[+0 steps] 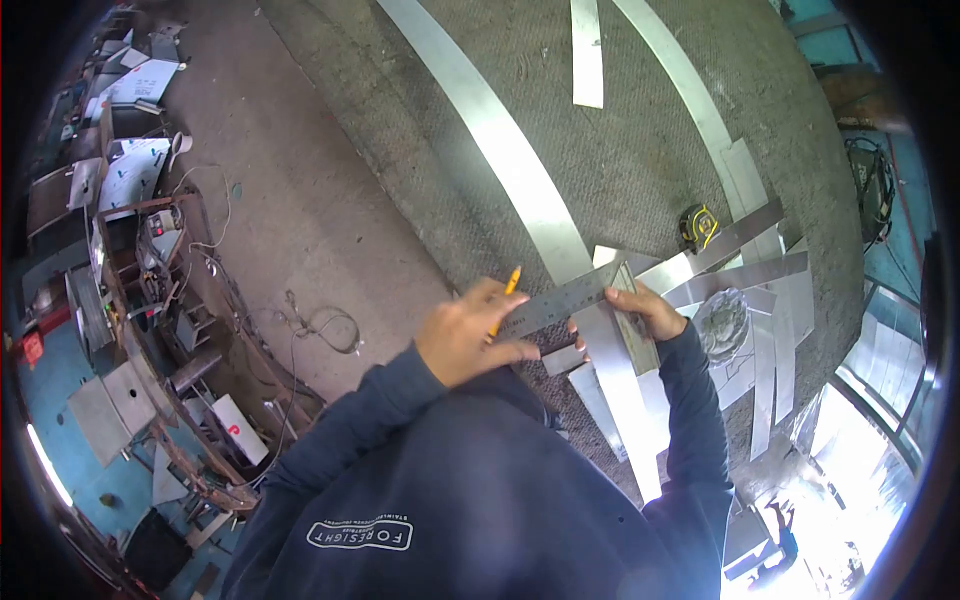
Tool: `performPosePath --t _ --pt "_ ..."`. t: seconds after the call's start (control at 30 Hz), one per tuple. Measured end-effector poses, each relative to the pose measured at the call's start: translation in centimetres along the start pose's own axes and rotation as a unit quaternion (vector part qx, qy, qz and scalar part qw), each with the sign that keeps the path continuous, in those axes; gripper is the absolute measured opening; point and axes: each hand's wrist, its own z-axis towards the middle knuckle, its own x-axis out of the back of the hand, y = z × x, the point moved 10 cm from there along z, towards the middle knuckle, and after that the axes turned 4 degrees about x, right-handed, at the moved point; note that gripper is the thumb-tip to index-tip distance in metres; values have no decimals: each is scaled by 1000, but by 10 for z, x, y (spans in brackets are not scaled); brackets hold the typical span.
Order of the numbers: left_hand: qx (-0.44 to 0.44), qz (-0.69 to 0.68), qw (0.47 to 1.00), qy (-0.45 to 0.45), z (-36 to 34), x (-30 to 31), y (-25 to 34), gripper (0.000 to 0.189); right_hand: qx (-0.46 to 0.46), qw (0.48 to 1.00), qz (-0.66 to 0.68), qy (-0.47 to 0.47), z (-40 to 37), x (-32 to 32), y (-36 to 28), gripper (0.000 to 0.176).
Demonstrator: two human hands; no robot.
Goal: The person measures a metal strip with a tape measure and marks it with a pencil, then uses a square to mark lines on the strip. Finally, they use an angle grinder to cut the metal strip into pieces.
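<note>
My left hand (458, 332) is closed around a yellow pencil (515, 279), its tip pointing up and away. The same fingers meet the left end of a marked steel ruler blade (565, 303). This blade runs to a square's stock (637, 335), which lies across a long shiny metal strip (622, 400). My right hand (648, 308) grips the square near the corner, thumb on top. Some of its fingertips show below the blade, and the rest of the grip is hidden. Another long metal strip (500, 130) stretches away beyond the blade.
A black-and-yellow tape measure (699, 228) lies beyond my right hand. Several metal strips (765, 350) and a plastic-wrapped bundle (724, 325) sit to the right on the textured mat (640, 170). A cluttered metal rack (190, 400) and a loose cable (335, 330) are at left.
</note>
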Motion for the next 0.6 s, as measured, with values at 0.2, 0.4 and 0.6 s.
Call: performPosePath --t 0.2,0.4,0.6 --pt "-13 -5 998 56 -10 -18 -17 51 42 994 98 -31 -9 -13 -4 65" --pt "-29 -13 996 85 -3 22 -22 54 -47 996 -68 -23 -4 56 35 88" --pt "-25 -5 998 59 -10 6 -30 57 4 1000 -8 -25 5 14 10 80"
